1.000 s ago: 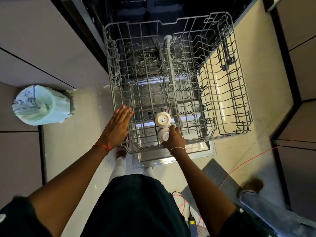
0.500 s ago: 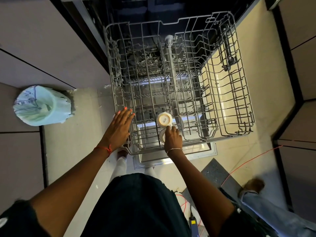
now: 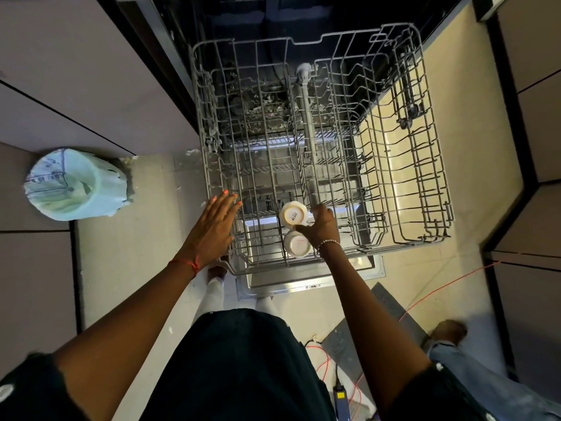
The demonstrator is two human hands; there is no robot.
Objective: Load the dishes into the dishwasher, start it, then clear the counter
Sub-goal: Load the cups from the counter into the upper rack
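Holding cup (image 3: 293, 215) in rack (image 3: 403, 208), bin (image 3: 76, 183) left, cable (image 3: 455, 281) right

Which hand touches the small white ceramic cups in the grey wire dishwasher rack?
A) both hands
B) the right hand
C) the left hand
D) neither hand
B: the right hand grips the far cup, which stands beside the near cup, while the left hand rests flat on the left edge of the rack, apart from both cups.

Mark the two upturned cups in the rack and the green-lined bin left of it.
far cup (image 3: 293, 214): head view, on its printed upturned base.
near cup (image 3: 297, 245): head view, on its upturned base.
bin (image 3: 109, 181): head view, on its liner-covered side wall.
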